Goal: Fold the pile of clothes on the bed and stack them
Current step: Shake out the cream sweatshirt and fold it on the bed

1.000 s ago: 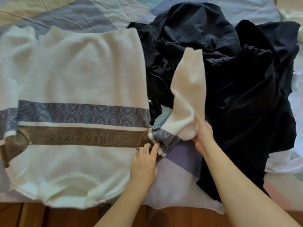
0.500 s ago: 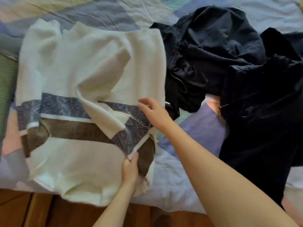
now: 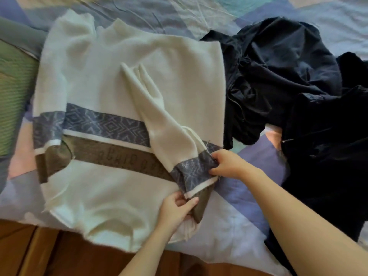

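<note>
Sweater (image 3: 123, 80): flat on the bed (image 3: 229, 242), left of the dark pile (image 3: 298, 86).
Sleeve (image 3: 157, 116): a second ago out over the pile, now laid diagonally across the chest.
Right hand (image 3: 227, 163): pinches the shoulder fold.
Left hand (image 3: 175, 210): grips the side edge below it.
Meaning: first sleeve folded; other sleeve and pile remain.

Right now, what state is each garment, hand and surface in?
Cream knit sweater with blue and brown bands: spread flat on the bed, not yet folded up.
Its right-side sleeve: folded diagonally across the body.
Left hand: grips the sweater's side edge near the hem.
Right hand: pinches the sleeve at the blue band.
Dark navy clothes pile: crumpled, unfolded.
Pastel patchwork bedsheet: wrinkled.
</note>
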